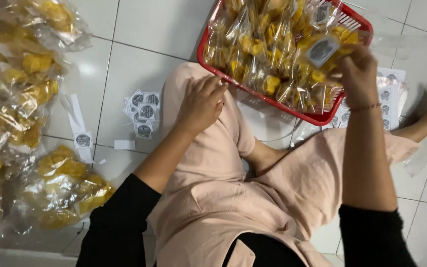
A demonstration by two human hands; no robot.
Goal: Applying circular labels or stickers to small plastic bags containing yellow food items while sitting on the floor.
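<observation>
Right hand (pixel 358 74) holds labelled packet (pixel 322 49) over red basket (pixel 322 117).

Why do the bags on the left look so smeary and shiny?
In the head view, motion blur softens the clear snack bags at the left edge; overhead light glares off their plastic and the white floor tiles. The right hand is slightly blurred too.

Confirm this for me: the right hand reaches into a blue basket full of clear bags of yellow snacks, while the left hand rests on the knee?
Not quite. The head view shows the basket is red, not blue. The right hand does reach into it among the bags of yellow snacks, and the left hand rests on the knee.
</observation>
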